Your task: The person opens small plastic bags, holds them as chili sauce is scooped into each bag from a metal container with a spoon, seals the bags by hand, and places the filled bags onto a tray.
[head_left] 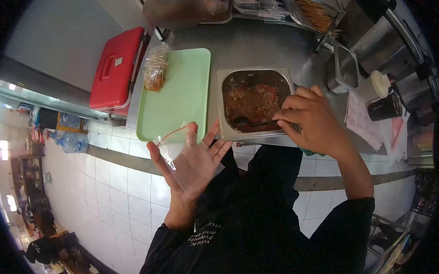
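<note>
One right hand (305, 118) has its fingertips together on a dark spoon (241, 122) pointing toward nine o'clock inside the metal pan (220, 98), while the left hand (185, 164), fingers spread apart against a clear bag (199, 174), sits at the spoon's eight o'clock.

The person wears a black top with dark sleeves (343, 216) (the right one ends near the elbow), and small pale lettering (205, 234) on the front, where "Work" and "Friends" can be read, above dark trousers (271, 168); both wrists are bare.
</note>
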`<move>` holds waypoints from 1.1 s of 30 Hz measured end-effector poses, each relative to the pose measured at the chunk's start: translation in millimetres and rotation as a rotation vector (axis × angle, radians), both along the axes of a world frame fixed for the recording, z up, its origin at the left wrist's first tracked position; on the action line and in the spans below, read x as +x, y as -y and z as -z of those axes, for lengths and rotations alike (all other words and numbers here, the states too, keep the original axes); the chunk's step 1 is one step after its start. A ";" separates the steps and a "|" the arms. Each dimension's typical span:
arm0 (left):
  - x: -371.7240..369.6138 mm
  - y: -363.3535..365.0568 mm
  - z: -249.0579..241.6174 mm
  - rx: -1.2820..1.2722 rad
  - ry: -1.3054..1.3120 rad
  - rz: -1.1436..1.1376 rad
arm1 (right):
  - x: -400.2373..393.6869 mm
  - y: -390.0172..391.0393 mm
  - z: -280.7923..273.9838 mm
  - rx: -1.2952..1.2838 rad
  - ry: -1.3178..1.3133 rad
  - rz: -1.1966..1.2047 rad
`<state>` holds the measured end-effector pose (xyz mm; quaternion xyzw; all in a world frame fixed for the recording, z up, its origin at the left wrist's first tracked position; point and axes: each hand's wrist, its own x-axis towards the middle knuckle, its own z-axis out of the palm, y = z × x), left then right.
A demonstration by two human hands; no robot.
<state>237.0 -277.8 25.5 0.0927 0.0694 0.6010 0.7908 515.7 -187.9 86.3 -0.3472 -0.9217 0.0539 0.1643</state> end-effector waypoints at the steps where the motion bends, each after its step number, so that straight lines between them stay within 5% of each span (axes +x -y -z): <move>1: 0.7 -0.1 -1.4 0.000 -0.011 -0.005 | 2.6 0.0 -0.3 -0.009 -0.026 0.000; 9: -0.6 0.1 1.0 0.006 -0.071 -0.008 | 17.0 -4.6 12.1 -0.343 -0.190 0.257; 18: -15.4 13.3 15.8 0.069 -0.622 -0.349 | 31.9 9.5 32.5 -0.377 -0.400 0.438; 22: -18.2 20.2 12.7 0.060 -0.972 -0.324 | 26.8 31.1 39.1 -0.302 -0.417 0.428; 26: 8.1 36.7 25.1 -0.062 -0.514 -0.034 | 14.2 41.1 47.6 0.023 -0.329 0.349; 33: 25.9 37.3 27.9 -0.166 -0.255 -0.115 | 11.4 37.8 46.8 0.685 -0.105 -0.041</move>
